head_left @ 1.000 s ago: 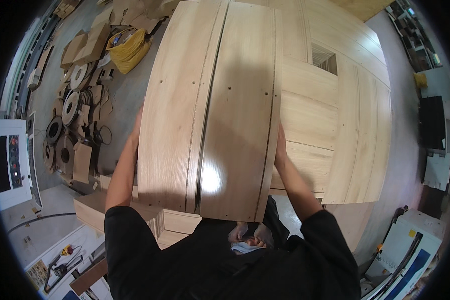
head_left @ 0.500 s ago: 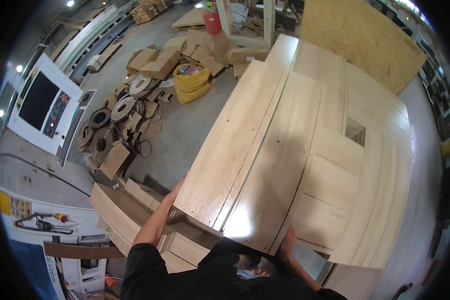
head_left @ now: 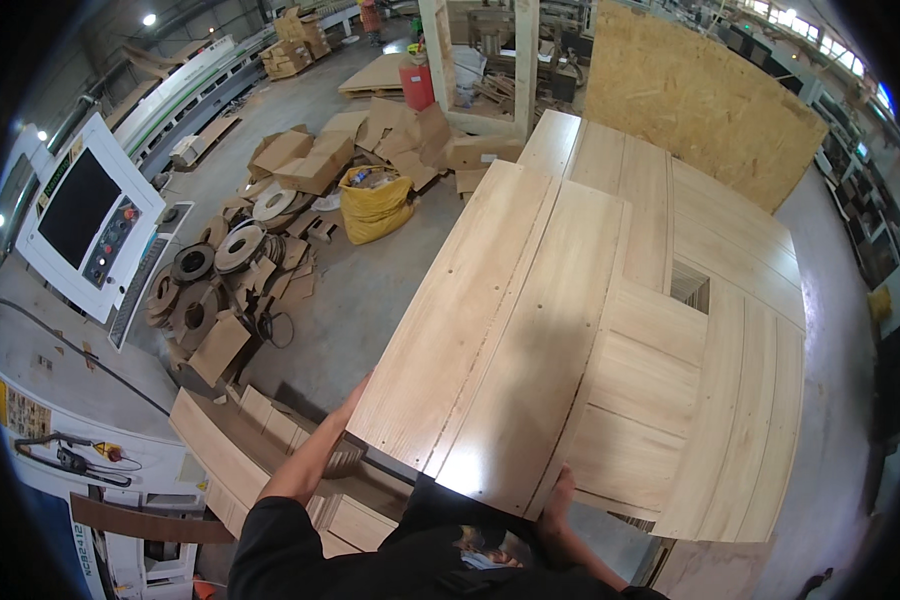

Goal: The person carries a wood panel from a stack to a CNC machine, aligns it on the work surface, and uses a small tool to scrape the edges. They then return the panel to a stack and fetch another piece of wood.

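Two long pale wood-grain panels lie side by side on the stack in front of me, a left panel (head_left: 455, 300) and a right panel (head_left: 540, 330). Small holes dot both, and a thin dark seam runs between them. My left hand (head_left: 354, 394) grips the left panel's outer edge near its close end, its fingers mostly hidden by the board. At the near right corner, my right hand (head_left: 558, 500) is closed against the right panel's outer edge, thumb side up. Beneath and to the right spread more wood panels (head_left: 645, 400) of the same colour.
Lower boards (head_left: 220, 440) stand by my left arm. A machine control screen (head_left: 82, 210) is at the left. Cardboard, tape rolls (head_left: 240, 247) and a yellow sack (head_left: 375, 205) lie on the floor beyond. A large particle board (head_left: 700, 110) stands at the back right.
The gap between the two panels has narrowed, and their near ends are now almost level. Both hands stay at the outer edges. The whole view has shifted slightly.
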{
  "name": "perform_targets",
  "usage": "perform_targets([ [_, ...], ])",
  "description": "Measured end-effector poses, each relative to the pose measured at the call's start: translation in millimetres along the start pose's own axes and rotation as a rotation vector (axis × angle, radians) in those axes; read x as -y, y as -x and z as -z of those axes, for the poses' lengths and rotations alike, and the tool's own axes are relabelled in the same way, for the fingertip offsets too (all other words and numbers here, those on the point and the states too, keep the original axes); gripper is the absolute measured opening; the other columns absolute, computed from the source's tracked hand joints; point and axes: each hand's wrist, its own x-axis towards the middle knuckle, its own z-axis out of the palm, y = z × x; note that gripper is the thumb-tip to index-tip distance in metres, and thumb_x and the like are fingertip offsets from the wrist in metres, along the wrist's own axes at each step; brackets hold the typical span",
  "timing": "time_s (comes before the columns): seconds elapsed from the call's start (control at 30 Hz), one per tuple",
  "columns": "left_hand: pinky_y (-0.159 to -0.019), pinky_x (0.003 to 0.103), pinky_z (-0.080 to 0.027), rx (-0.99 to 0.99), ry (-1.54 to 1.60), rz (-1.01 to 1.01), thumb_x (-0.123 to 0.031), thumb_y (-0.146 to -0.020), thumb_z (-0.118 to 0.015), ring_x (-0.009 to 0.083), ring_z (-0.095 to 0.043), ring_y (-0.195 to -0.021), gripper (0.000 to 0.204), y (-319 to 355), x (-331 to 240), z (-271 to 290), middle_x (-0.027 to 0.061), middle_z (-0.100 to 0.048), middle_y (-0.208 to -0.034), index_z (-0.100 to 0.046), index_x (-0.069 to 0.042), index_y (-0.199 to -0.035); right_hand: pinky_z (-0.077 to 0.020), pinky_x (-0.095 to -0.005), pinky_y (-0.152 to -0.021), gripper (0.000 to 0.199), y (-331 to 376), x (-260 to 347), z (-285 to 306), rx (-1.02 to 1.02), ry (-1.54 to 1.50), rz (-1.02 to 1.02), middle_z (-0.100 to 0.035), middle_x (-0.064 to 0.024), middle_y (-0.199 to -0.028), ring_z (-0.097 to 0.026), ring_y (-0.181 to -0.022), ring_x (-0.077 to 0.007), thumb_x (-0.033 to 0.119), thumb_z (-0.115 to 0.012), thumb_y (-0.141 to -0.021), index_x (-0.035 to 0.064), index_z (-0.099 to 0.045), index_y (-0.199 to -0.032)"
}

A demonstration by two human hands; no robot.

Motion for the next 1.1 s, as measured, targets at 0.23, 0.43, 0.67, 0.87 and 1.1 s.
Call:
perform_targets([
  [0.23,-0.105,0.035,-0.049,-0.067,0.026,0.110,-0.056,-0.108,-0.032,0.0221,-0.058,-0.125,0.070,-7.9,27.9,22.7,0.0134,-0.057,-0.143,-0.040,-0.004,-0.154,-0.0514,-0.0322,-0.090,0.042,24.3,66.6,-8.0,0.060,0.083,-0.028,-0.068,-0.0072,-0.113,-0.064,-0.101,-0.0168,0.029,-0.040,-0.107,-0.0001,-0.061,-0.129],
  [0.43,-0.112,0.034,-0.039,0.101,-0.284,0.050,-0.064,-0.107,-0.023,0.0206,-0.051,-0.132,0.079,2.1,33.5,31.1,0.0120,-0.052,-0.146,-0.036,-0.004,-0.156,-0.0485,-0.0336,-0.098,0.044,67.5,50.3,4.8,-0.108,0.174,-0.020,-0.068,-0.0090,-0.119,-0.063,-0.107,-0.0178,0.029,-0.042,-0.106,-0.0021,-0.060,-0.132],
  [0.67,-0.120,0.036,-0.027,0.218,-0.134,0.064,-0.059,-0.109,-0.022,0.0200,-0.031,-0.146,0.073,6.0,43.4,37.6,0.0082,-0.031,-0.161,-0.016,-0.011,-0.164,-0.0454,-0.0362,-0.107,0.045,86.4,45.2,-2.4,-0.280,-0.125,-0.234,-0.062,-0.0092,-0.135,-0.059,-0.124,-0.0205,0.034,-0.043,-0.108,0.0038,-0.054,-0.138],
  [0.87,-0.119,0.036,-0.029,0.322,-0.032,0.221,-0.066,-0.106,-0.026,0.0213,-0.036,-0.143,0.081,5.9,38.6,47.2,0.0090,-0.036,-0.158,-0.019,-0.009,-0.163,-0.0398,-0.0345,-0.113,0.044,99.9,59.6,0.3,0.051,0.471,-0.115,-0.059,-0.0101,-0.139,-0.054,-0.129,-0.0231,0.029,-0.043,-0.108,0.0008,-0.053,-0.140],
  [1.1,-0.104,0.035,-0.048,0.054,-0.116,0.099,-0.064,-0.106,-0.030,0.0175,-0.057,-0.120,0.072,1.2,56.9,55.1,0.0076,-0.055,-0.138,-0.042,-0.007,-0.149,-0.0504,-0.0319,-0.098,0.033,92.6,46.0,-0.7,-0.007,0.212,-0.223,-0.068,-0.0099,-0.122,-0.063,-0.111,-0.0184,0.015,-0.049,-0.104,-0.0009,-0.060,-0.130],
])
